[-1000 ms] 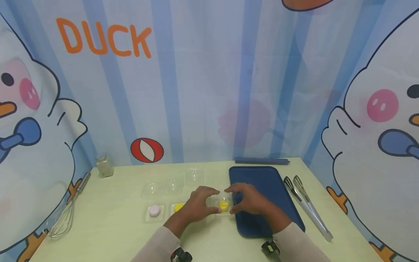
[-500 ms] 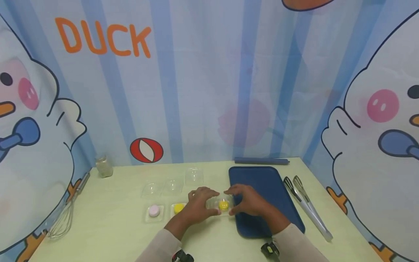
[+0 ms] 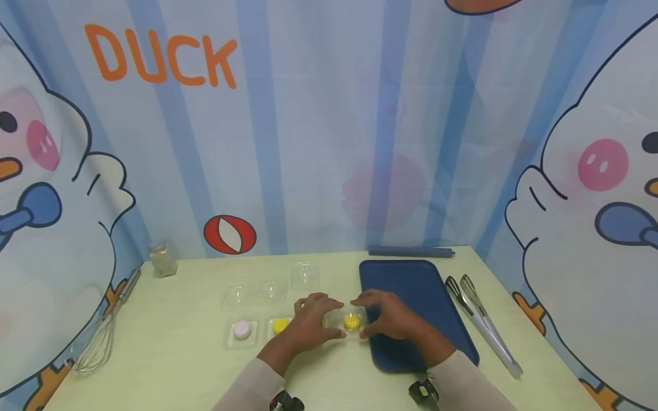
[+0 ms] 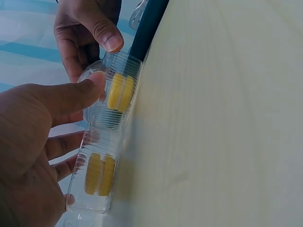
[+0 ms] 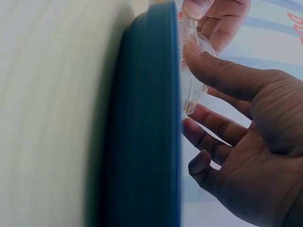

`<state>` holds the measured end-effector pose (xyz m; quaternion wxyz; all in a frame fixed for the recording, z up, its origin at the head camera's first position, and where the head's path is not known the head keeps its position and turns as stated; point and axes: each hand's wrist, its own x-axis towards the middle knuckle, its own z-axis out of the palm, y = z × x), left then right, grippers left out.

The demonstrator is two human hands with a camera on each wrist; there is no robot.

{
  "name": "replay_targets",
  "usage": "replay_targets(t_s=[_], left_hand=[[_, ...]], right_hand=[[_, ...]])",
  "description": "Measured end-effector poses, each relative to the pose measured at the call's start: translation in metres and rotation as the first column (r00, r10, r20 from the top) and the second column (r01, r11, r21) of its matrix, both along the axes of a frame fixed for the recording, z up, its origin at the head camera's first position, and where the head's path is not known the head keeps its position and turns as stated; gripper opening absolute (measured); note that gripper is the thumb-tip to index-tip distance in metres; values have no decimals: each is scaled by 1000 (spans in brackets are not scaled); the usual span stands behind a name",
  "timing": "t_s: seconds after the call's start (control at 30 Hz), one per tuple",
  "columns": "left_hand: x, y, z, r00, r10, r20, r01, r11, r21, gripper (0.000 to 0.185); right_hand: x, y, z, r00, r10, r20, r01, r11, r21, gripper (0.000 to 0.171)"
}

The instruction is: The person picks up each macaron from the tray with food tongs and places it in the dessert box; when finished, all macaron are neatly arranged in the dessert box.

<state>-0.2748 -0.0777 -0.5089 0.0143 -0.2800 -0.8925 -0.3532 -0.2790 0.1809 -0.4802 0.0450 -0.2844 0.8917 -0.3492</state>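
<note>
Head view shows both hands meeting over a small clear box [image 3: 351,323] with a yellow macaron [image 3: 352,322] inside, sitting on the pale desk [image 3: 175,354] just beside the left edge of the blue tray [image 3: 411,297]. The left hand [image 3: 308,322] has its thumb pressing the domed lid and its fingers curled round the near side of the box. The right hand [image 3: 393,317] pinches the far side with thumb and fingertips, so each grip is closed on the same box.

In the left wrist view the thumb [image 4: 71,97] lies on the lid of the box [image 4: 116,90], and a second box [image 4: 94,175] with a yellow macaron sits right next to it.

As I judge it, the thin plastic could buckle under too hard a squeeze and crush the macaron. A sideways slip could knock the neighbouring box or ride the held one up onto the tray rim.

Further left on the desk a pink macaron [image 3: 241,329] sits in its own box, with three empty clear lids [image 3: 272,290] behind. A whisk [image 3: 105,337] and a small jar [image 3: 163,260] lie at the left, tongs [image 3: 480,322] at the right. Curtains printed with cartoon ducks and the word DUCK close the space in.
</note>
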Motion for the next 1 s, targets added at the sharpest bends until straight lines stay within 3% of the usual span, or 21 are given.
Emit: replay_targets(t_s=[0.3, 0.53, 1.0], left_hand=[[2, 2, 0, 999, 2, -41, -3, 999, -34, 58], [5, 6, 1, 993, 26, -111, -39, 992, -118, 60], [5, 8, -1, 994, 54, -91, -68, 985, -157, 60]], right_hand=[[-2, 1, -5, 1000, -2, -7, 2, 1000, 5, 66], [-2, 1, -3, 1000, -16, 3, 16, 1000, 17, 68], [-4, 2, -7, 994, -96, 58, 92, 994, 63, 73]])
